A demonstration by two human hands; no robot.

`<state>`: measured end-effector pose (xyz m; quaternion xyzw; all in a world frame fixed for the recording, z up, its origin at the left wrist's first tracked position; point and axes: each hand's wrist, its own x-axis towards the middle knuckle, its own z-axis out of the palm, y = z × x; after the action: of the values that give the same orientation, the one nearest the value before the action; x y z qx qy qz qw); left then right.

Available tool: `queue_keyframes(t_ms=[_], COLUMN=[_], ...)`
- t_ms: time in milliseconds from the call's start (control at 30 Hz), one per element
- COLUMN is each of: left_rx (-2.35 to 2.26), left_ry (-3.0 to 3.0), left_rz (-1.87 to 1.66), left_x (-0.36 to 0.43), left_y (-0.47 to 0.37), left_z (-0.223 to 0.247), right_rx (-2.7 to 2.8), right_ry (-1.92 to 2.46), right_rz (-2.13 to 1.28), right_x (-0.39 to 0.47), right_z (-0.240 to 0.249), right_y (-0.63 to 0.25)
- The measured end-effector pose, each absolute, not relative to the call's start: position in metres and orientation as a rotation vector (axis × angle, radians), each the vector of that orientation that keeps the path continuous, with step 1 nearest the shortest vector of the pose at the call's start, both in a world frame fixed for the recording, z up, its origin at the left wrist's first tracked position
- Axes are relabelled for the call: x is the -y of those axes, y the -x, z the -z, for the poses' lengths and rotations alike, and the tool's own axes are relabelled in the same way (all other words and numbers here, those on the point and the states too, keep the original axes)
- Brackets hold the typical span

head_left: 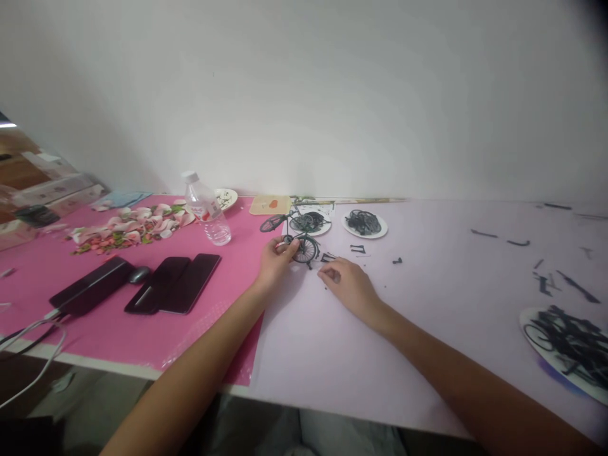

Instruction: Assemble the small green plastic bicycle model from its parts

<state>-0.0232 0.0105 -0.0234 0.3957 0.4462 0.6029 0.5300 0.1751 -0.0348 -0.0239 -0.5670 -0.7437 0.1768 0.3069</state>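
Note:
My left hand (277, 259) grips a small dark model bicycle (306, 248) by its frame, near the wheel closest to me. The bicycle is tilted, with its other wheel up and to the left. Just to the right, my right hand (349, 282) has thumb and fingertips pinched together; whatever they hold, if anything, is too small to make out. A small black frame-like part (327, 258) lies just beyond those fingertips. A similar black part (358, 249) is a little farther off. Behind the bicycle, a white plate (323, 229) carries black pieces and is partly covered.
Another plate (380, 233) of black wheels stands beyond my right hand; a fuller plate (527, 323) is at right, near loose black parts (577, 286). On the pink cover are a water bottle (209, 212), phones (190, 283), a power bank (92, 285) and artificial petals (133, 227).

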Motion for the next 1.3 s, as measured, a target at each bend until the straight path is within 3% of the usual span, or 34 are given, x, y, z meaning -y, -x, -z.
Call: queue_keyframes(t_ms=[533, 1300], left_rx=[-1.094, -1.124], left_ry=[-1.138, -1.249], left_rz=[-1.62, -1.521], left_x=[-0.005, 0.001], left_y=[0.022, 0.017], left_z=[0.013, 0.013], right_rx=[1.61, 1.704], right_ry=[1.21, 1.111], right_rz=[-0.784, -0.582], right_x=[0.03, 0.034], right_z=[0.02, 0.016], right_y=[-0.175, -0.173])
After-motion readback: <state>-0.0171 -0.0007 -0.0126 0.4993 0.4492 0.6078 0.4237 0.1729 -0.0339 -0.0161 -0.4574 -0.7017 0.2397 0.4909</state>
